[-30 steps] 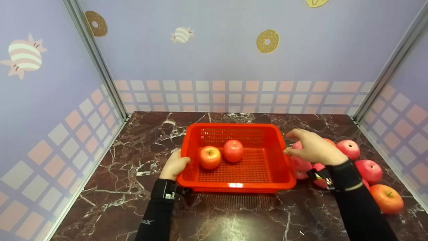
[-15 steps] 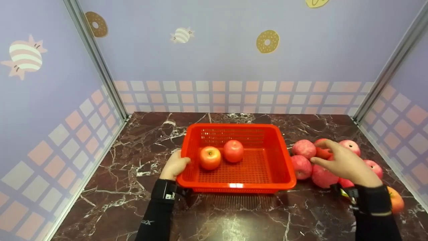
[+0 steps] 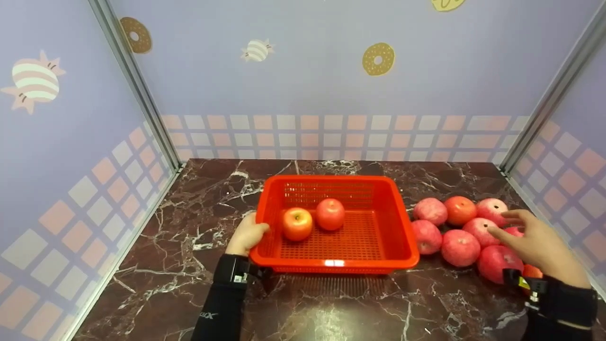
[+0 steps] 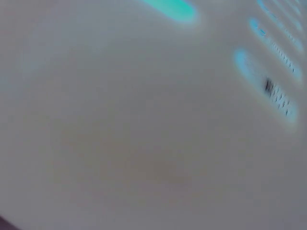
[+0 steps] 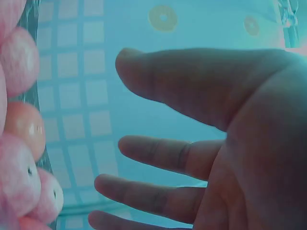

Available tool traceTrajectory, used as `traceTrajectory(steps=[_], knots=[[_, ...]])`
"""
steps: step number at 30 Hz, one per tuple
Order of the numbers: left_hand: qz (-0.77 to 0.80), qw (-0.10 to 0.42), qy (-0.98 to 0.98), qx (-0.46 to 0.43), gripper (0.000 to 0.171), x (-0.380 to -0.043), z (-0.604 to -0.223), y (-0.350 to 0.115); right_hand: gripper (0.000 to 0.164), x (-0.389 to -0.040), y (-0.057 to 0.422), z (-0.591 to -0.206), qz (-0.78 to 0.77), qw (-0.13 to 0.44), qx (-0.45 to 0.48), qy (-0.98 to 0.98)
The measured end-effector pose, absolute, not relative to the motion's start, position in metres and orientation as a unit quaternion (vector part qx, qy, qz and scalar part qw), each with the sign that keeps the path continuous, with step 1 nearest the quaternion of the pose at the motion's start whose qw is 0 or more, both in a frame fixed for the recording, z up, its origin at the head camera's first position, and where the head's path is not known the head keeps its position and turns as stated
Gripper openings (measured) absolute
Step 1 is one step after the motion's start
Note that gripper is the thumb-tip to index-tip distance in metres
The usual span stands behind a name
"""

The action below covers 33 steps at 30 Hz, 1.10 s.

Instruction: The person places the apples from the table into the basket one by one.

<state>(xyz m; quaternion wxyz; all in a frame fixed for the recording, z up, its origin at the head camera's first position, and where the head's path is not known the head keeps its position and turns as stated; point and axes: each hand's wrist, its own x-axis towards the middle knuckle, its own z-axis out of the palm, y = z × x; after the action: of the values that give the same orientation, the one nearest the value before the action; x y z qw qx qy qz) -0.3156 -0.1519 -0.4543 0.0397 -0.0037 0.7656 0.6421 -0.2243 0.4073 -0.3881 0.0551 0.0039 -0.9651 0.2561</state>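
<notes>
A red plastic basket [image 3: 331, 264] stands mid-table with a yellow-red apple [image 3: 297, 224] and a redder apple [image 3: 330, 214] inside, toward its left. My left hand [image 3: 247, 234] grips the basket's left rim, thumb over the edge. Above the apples at the right hovers my right hand [image 3: 539, 244], thumb and fingers spread and nothing held. Its fingertips overlap a pink apple [image 3: 482, 231] and its neighbours in the head view. The right wrist view shows the same hand [image 5: 192, 139] with fingers apart. A blurred pale surface fills most of the left wrist view.
Several pink and red apples cluster right of the basket, the nearest pink one [image 3: 427, 237] close by its right wall. Patterned walls [image 3: 326, 85] enclose the dark marbled table [image 3: 199, 284] at the back and both sides.
My right hand has moved from the basket's right rim rightward over the apples, uncovering several of them. The left hand, the basket and its two apples stay where they were.
</notes>
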Motion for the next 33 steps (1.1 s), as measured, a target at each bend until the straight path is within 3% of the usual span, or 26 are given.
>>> traceTrajectory(steps=[8, 20, 33], knots=[[0.643, 0.039, 0.765, -0.005, 0.044, -0.315, -0.455, -0.151, 0.082, -0.220, 0.440, -0.398, 0.254, 0.009, -0.071, -0.965], [0.648, 0.040, 0.761, -0.006, 0.043, -0.313, -0.456, -0.151, 0.082, -0.215, 0.475, -0.417, 0.229, -0.034, -0.170, -0.958], [0.653, 0.053, 0.755, -0.016, 0.042, -0.313, -0.454, -0.152, 0.094, -0.223, 0.491, -0.431, 0.233, -0.111, -0.167, -0.952]])
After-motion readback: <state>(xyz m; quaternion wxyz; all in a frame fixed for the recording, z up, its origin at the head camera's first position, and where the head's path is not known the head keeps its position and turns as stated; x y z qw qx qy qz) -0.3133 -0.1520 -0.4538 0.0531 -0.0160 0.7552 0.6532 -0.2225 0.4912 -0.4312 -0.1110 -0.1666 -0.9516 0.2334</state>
